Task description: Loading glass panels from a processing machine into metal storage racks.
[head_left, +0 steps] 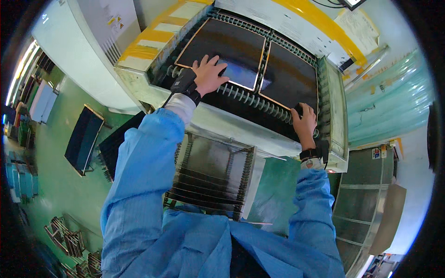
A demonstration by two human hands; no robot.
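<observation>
Two dark flat panels with thin copper-coloured edges lie side by side on a bed of ridged rollers: the left panel (232, 44) and the right panel (292, 74). My left hand (210, 75) reaches over the near left part of the left panel, its fingers spread. At the near right corner of the right panel is my right hand (304, 121), thumb and fingers apart. Small black coverings show on some fingertips of both hands. Whether the fingers press on the panels or just hover is hard to tell. Black devices are strapped to both wrists.
The rollers (252, 99) sit in a pale machine frame (340, 111) with yellow tape. Below it, close to my body, stands a slotted rack (204, 167) with thin panels. Leaning dark boards (85, 139) stand on the green floor at left. Clear plastic sheeting (384, 102) hangs at right.
</observation>
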